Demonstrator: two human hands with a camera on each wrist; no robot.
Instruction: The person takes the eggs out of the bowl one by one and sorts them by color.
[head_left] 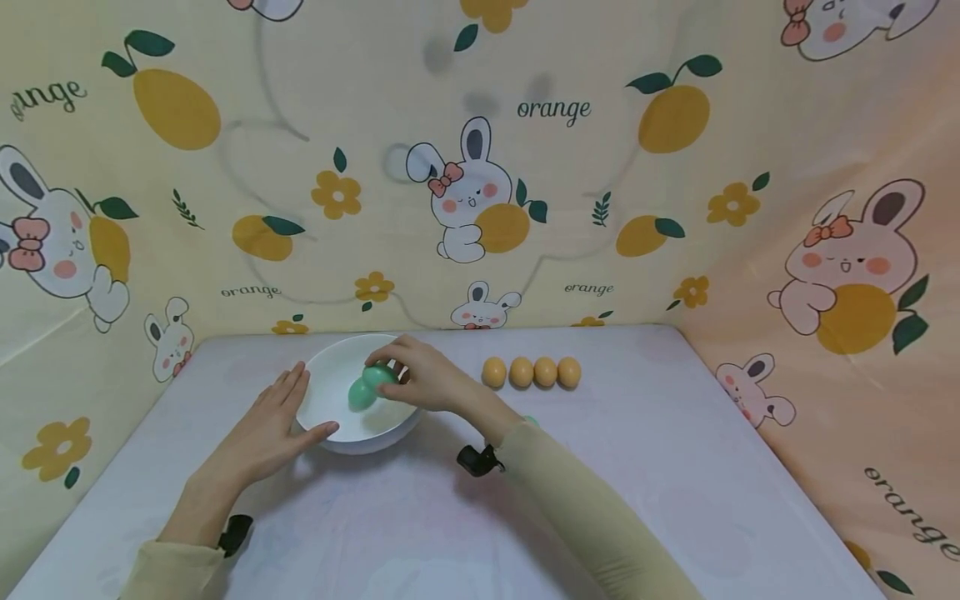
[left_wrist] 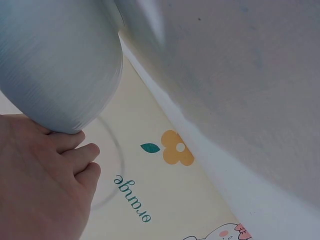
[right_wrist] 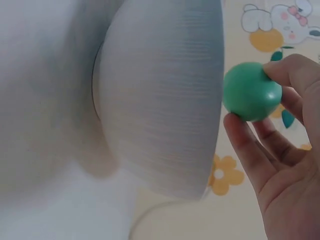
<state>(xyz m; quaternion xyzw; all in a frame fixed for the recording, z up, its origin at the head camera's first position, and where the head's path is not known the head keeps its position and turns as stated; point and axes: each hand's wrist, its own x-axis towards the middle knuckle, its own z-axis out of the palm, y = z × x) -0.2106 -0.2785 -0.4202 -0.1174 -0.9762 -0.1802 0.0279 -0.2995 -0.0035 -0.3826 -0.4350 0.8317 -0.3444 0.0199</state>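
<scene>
A white bowl (head_left: 322,408) sits on the table, and one green egg (head_left: 362,396) lies inside it. Over the bowl, my right hand (head_left: 427,379) pinches a second green egg (right_wrist: 252,91) between thumb and fingertips. In the right wrist view this egg shows just above the rim, beside the bowl's ribbed outer wall (right_wrist: 165,100). My left hand (head_left: 266,429) rests against the bowl's near left side, its fingers straight and its thumb spread along the rim. From the left wrist, its fingers (left_wrist: 87,155) touch the bowl's outside.
Several light brown eggs (head_left: 521,372) stand in a row on the table, right of the bowl. A bit of a green thing (head_left: 531,420) peeks out behind my right sleeve, mostly hidden. A patterned cloth backdrop (head_left: 570,183) rises behind the table (head_left: 420,533).
</scene>
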